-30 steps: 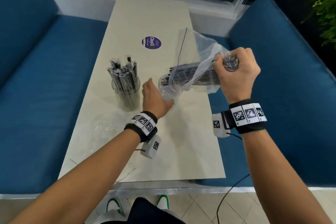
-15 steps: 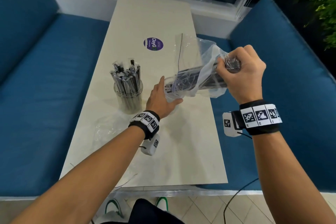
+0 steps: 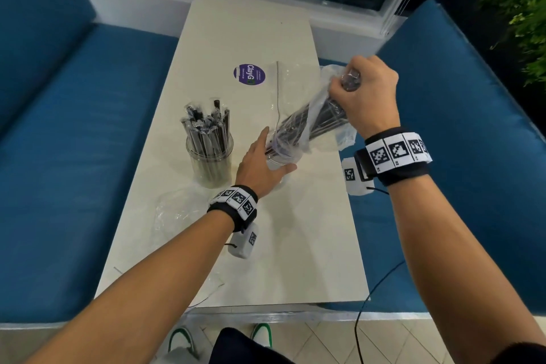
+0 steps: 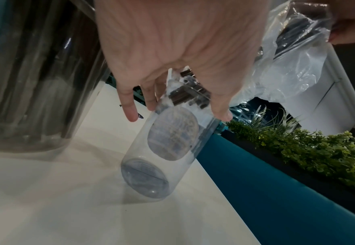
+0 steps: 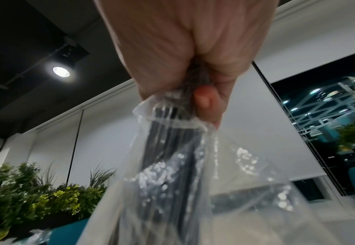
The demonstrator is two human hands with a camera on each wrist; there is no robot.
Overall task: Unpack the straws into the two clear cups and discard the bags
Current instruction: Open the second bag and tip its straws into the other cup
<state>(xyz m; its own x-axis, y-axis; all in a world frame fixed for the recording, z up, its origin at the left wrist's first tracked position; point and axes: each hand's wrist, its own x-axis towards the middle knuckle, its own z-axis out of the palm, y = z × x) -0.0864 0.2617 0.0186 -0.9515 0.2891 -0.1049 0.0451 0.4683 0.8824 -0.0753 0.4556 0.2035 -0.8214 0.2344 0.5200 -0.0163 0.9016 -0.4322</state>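
On the table stands one clear cup [image 3: 211, 156] packed with black wrapped straws. My left hand [image 3: 274, 154] holds the second clear cup [image 4: 168, 149] near its rim, thumb on one side and fingers on the other, and the cup leans toward the bag. My right hand [image 3: 348, 86] grips the closed end of a clear plastic bag [image 3: 307, 124] with a bundle of black straws [image 5: 168, 157] inside, raised and slanting down to the left. The lower straw ends [image 4: 189, 96] sit at the mouth of the tilted cup. The cup's lower part holds no straws.
An empty crumpled clear bag [image 3: 177, 210] lies on the cream table [image 3: 295, 260] near my left wrist. A purple round sticker [image 3: 249, 74] is further back. Blue bench seats [image 3: 74, 142] flank the table, with green plants [image 4: 319, 157] beyond the right bench.
My right hand has lifted the bag's closed end, so the straw bundle slants more steeply. The straw ends have reached the cup mouth, and my left hand keeps the cup tilted toward them.
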